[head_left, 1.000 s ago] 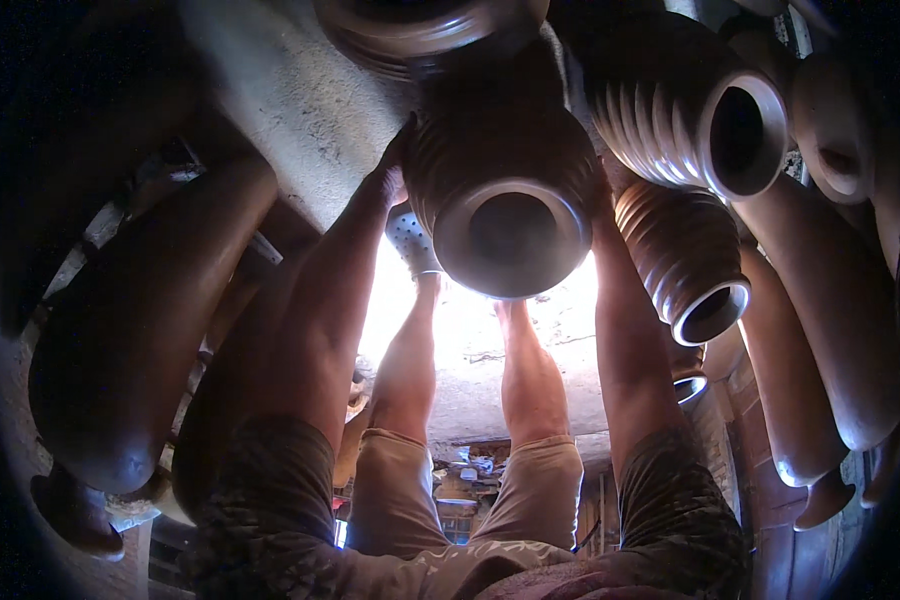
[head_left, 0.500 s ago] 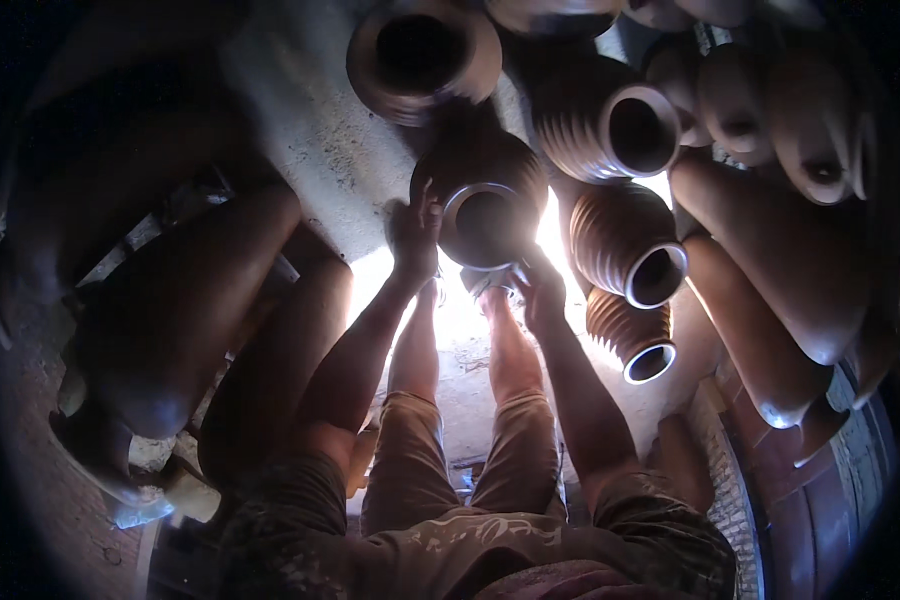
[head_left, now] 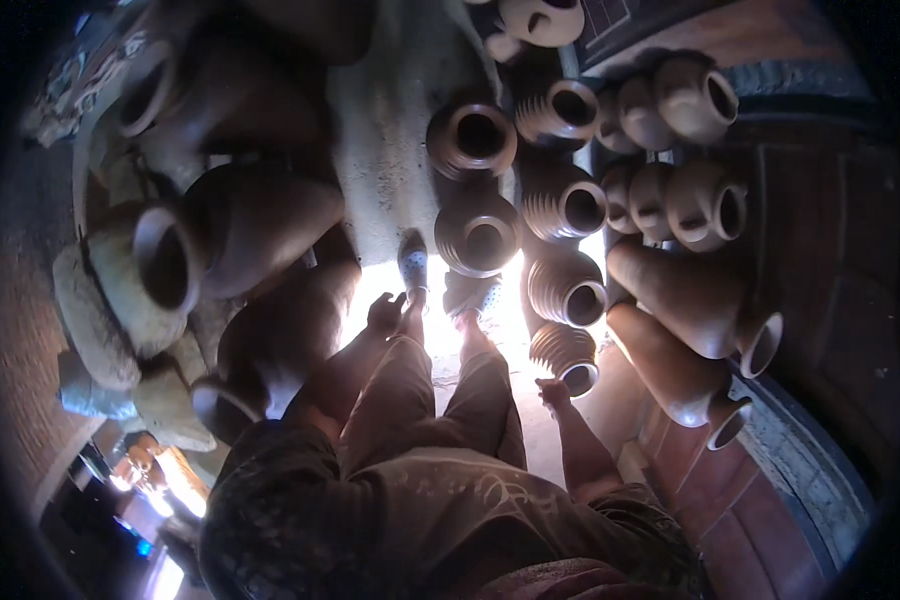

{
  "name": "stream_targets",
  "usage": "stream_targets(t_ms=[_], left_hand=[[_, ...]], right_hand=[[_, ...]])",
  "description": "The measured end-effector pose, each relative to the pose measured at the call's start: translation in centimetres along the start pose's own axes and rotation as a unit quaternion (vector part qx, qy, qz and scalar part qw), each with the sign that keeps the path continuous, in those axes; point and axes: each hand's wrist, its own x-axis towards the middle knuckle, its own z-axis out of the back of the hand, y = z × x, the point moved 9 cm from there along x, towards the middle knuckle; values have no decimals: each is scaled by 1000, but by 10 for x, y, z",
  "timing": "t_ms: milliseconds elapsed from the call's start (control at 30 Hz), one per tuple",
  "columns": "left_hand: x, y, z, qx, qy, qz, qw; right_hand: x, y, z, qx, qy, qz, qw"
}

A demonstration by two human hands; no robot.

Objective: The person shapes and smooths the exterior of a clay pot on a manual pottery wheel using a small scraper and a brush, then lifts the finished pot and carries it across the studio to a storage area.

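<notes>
My left hand (head_left: pixel 387 312) is open beside my left knee, its fingers apart and nothing in them. My right hand (head_left: pixel 553 394) is off to the right with its fingers loosely bent and apart; it appears to hold nothing. Nearest to it is a small ribbed clay pot (head_left: pixel 554 347), the closest in a row; I cannot tell whether they touch. A round brown clay pot (head_left: pixel 454 228) with a wide rim rests on the floor just beyond my feet, apart from both hands. Behind it stands another round pot (head_left: pixel 444 150) with a dark mouth.
More ribbed pots (head_left: pixel 542 285) line up right of the round ones. Long clay jars (head_left: pixel 670 365) lie at the right by a tiled wall, with small lugged pots (head_left: pixel 688 100) farther back. Large jars (head_left: pixel 260 215) and pale blocks (head_left: pixel 95 318) crowd the left. Bright light hits the floor (head_left: pixel 370 285).
Both hands have come off the round pot, which now rests on the floor. They have drawn back toward my body and spread apart. My view has shifted, showing more of the left side.
</notes>
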Motion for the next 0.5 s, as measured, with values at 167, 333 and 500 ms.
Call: stream_targets(t_ms=[167,333,500], left_hand=[[-72,7,22,-87,-35,-10,996],[-152,85,-21,-581,-75,55,808],[-305,108,-66,-660,-271,166,680]], right_hand=[[-31,6,48,-307,-146,236,910],[6,59,105,282,33,108,953],[8,90,143,348,14,21,937]])
